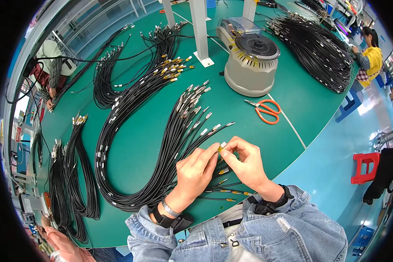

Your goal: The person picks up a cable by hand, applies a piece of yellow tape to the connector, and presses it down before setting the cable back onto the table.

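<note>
My left hand (pixel 195 169) and my right hand (pixel 248 165) meet over the near edge of the table, fingertips pinched together. Between them is the end of a black cable, a silver connector (pixel 223 144) with a bit of yellow tape (pixel 220 149) just below it. Both thumbs and forefingers press at this spot; the rest of that cable is hidden by my hands. A large curved bundle of black cables (pixel 104 159) lies to the left and passes under my left wrist. Several cable ends with yellow tape (pixel 235 192) stick out beneath my hands.
A grey round tape dispenser (pixel 251 72) stands ahead on the green table (pixel 231 109), near orange-handled scissors (pixel 268 114). More cable bundles (pixel 321 52) lie far right and left. Metal posts (pixel 199 32) rise ahead. Co-workers sit around; a red stool (pixel 365 168) stands at right.
</note>
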